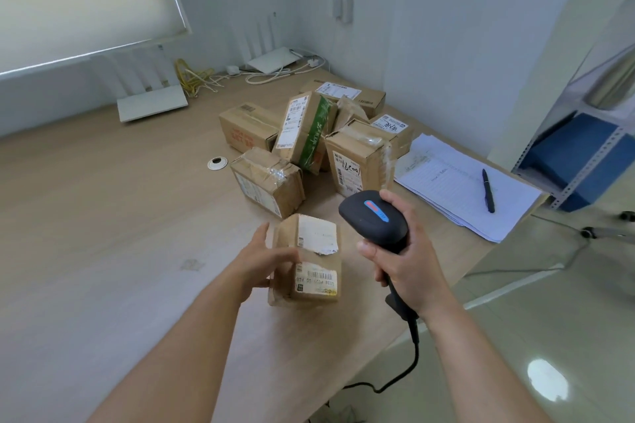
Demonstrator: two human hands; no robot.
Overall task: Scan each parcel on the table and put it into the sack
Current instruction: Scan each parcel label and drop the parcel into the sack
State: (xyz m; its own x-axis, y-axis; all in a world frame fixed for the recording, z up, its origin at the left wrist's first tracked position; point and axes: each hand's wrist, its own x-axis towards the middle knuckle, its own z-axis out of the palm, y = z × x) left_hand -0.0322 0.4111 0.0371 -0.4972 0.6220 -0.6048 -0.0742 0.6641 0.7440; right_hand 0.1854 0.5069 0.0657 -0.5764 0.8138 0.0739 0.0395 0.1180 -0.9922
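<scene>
My left hand (262, 259) holds a small cardboard parcel (309, 259) by its left side, thumb across the front, labels and barcodes facing up. My right hand (403, 256) grips the handle of a black barcode scanner (372, 218), whose head with a blue and red sticker sits just right of the parcel. Several more cardboard parcels (309, 137) lie heaped on the wooden table (120, 216) beyond my hands. No sack is in view.
A stack of papers (457, 182) with a black pen (488, 191) lies at the table's right edge. Two white routers (151, 103) and cables sit by the back wall. A metal shelf with a blue bin (580, 161) stands to the right. The scanner's cord (409, 364) hangs off the table front.
</scene>
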